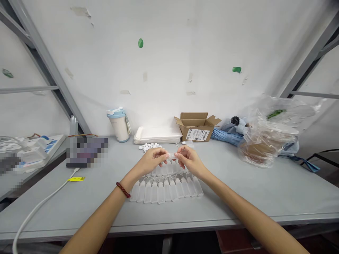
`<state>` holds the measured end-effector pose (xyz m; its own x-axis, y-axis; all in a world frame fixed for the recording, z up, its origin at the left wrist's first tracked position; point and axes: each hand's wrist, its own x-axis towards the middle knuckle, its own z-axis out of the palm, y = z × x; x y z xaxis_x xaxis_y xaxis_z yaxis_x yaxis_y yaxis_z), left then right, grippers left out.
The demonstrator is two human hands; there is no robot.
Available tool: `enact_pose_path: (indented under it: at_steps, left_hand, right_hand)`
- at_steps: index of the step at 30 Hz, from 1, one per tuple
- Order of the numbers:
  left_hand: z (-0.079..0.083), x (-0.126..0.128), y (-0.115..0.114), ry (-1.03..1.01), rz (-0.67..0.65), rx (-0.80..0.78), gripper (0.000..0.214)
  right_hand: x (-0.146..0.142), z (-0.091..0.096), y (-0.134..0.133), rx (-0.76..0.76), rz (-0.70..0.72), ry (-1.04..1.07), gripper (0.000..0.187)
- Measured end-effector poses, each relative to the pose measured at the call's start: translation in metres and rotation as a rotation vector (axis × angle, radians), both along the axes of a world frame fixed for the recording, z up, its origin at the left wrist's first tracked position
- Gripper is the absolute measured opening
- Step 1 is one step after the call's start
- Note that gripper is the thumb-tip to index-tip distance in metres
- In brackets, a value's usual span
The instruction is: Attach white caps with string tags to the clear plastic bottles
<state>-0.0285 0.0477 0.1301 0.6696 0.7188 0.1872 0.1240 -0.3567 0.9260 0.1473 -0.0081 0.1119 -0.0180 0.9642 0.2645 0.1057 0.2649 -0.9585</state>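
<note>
My left hand (152, 160) and my right hand (191, 161) meet above the table, their thumbs and fingertips pinching opposite ends of a small translucent plastic piece (172, 156). Fingers cover much of it, so its exact kind does not show. Below them, a row of frosted plastic bottles (161, 193) lies flat, with thin white loops at their tops. A second row of such bottles (160, 170) lies behind, partly hidden by my hands. Just beyond my left hand is a pile of small white parts (149, 146). A clear bottle (188, 143) lies behind my right hand.
At the back stand a cream tumbler (120, 127), a stack of white trays (159, 134) and an open cardboard box (197, 128). A clear plastic bag (265, 141) with spools sits at right. On the left lie a blurred-out device (87, 151) and a white cable (39, 204).
</note>
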Motion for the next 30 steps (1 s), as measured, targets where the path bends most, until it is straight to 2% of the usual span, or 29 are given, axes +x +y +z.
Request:
enact_pose_path:
  at_steps: [3, 8, 14, 18, 20, 24, 26, 30]
  left_hand:
    - [-0.0006, 0.0016, -0.0007, -0.001, 0.026, -0.050, 0.031]
    - [-0.0022, 0.0027, -0.0025, 0.081, -0.002, -0.172, 0.046]
    - [-0.0013, 0.0021, -0.0034, 0.034, 0.026, -0.262, 0.047]
    - [-0.0016, 0.0020, -0.0037, -0.057, -0.016, -0.256, 0.043]
    - [-0.0015, 0.0021, -0.0045, -0.090, -0.019, -0.239, 0.038]
    - [-0.0013, 0.0030, -0.0068, -0.113, 0.006, -0.214, 0.029]
    - [-0.0012, 0.0032, -0.0072, -0.123, 0.022, -0.208, 0.029]
    - [0.0005, 0.0022, -0.0065, -0.098, 0.036, -0.284, 0.043]
  right_hand:
    - [-0.0022, -0.0004, -0.0006, 0.000, -0.014, -0.022, 0.025]
    - [-0.0029, -0.0012, -0.0017, 0.050, -0.067, -0.144, 0.025]
    - [0.0035, -0.0076, -0.0027, 0.382, -0.163, -0.633, 0.022]
    - [0.0028, -0.0051, -0.0058, 0.475, -0.168, -0.695, 0.026]
    - [0.0020, -0.0018, -0.0064, 0.431, -0.154, -0.632, 0.027]
    - [0.0027, 0.0016, -0.0035, 0.142, -0.073, -0.367, 0.031]
    - [0.0034, 0.0014, -0.0021, 0.051, -0.038, -0.270, 0.032]
    - [0.0017, 0.0022, -0.0041, 0.094, -0.063, -0.291, 0.031]
